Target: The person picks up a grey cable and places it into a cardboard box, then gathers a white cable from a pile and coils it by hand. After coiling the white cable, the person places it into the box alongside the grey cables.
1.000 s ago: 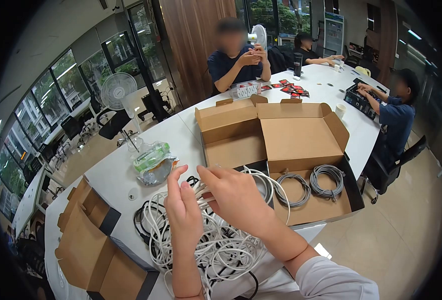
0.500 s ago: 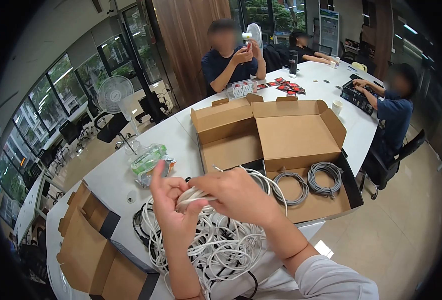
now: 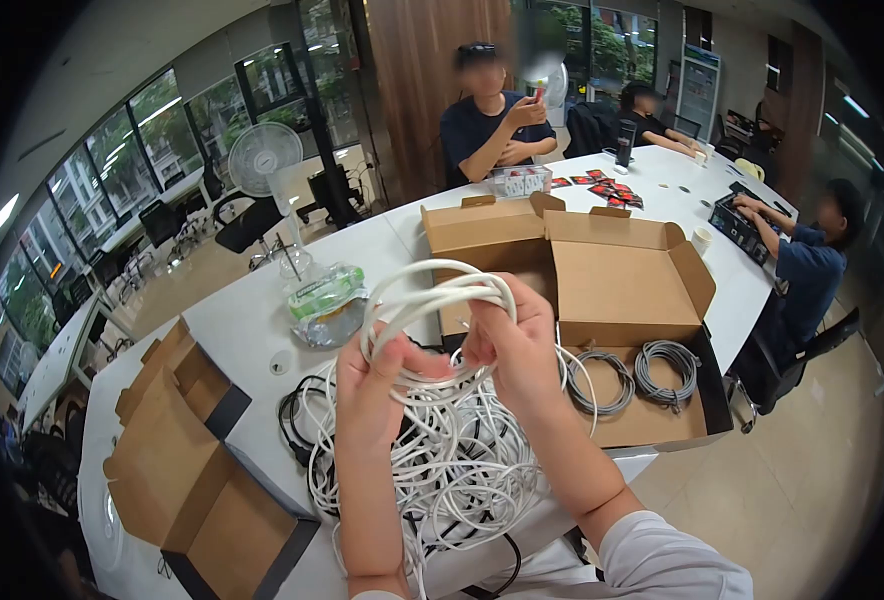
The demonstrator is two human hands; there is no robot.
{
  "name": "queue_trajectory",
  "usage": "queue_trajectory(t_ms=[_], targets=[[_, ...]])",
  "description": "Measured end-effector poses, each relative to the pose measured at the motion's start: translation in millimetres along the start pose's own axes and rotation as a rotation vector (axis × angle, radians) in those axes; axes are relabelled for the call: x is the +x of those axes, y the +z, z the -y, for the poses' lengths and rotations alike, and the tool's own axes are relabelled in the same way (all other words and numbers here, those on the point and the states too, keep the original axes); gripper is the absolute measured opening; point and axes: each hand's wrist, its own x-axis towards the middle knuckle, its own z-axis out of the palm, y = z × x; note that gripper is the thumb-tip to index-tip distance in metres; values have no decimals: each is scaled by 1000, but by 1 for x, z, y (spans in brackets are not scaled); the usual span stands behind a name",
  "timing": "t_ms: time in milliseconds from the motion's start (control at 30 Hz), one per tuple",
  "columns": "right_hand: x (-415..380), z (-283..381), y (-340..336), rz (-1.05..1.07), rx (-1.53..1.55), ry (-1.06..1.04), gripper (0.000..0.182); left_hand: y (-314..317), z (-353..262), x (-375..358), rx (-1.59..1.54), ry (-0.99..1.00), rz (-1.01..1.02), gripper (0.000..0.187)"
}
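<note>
A loose coil of white cable (image 3: pixel 440 297) is held up between my two hands. My left hand (image 3: pixel 374 385) has its fingers wrapped round the coil's left side. On the right side, my right hand (image 3: pixel 515 335) grips the same loops between thumb and fingers. Under both hands lies a tangled heap of white cables (image 3: pixel 462 470) with some black ones mixed in. One white strand runs down from the right of the coil, beside my right forearm. Two coils of grey cable (image 3: pixel 666 375) lie in an open cardboard box (image 3: pixel 627 280) to the right.
Another open box (image 3: pixel 167 420) stands at the left. A green-and-clear plastic package (image 3: pixel 327 305) lies beyond the heap. Across the white table (image 3: pixel 382 235), one person (image 3: pixel 492 125) holds a small item, another (image 3: pixel 812 255) handles a black device, and a third sits farther back.
My hands have moved apart and raised the white coil, which now shows as open loops. The camera view has shifted, and the person across has lowered one hand.
</note>
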Motion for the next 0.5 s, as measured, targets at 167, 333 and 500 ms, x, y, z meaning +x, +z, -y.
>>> queue_trajectory(t_ms=[167,333,500], targets=[[8,-28,10,21,-3,95,10,-13,-13,-2,-266,-93,55,36],[4,-28,17,118,-237,-34,30,-9,-15,0,-105,106,-185,36],[-4,-14,-5,657,-1085,-229,45,-21,-29,2,-325,353,-468,35]])
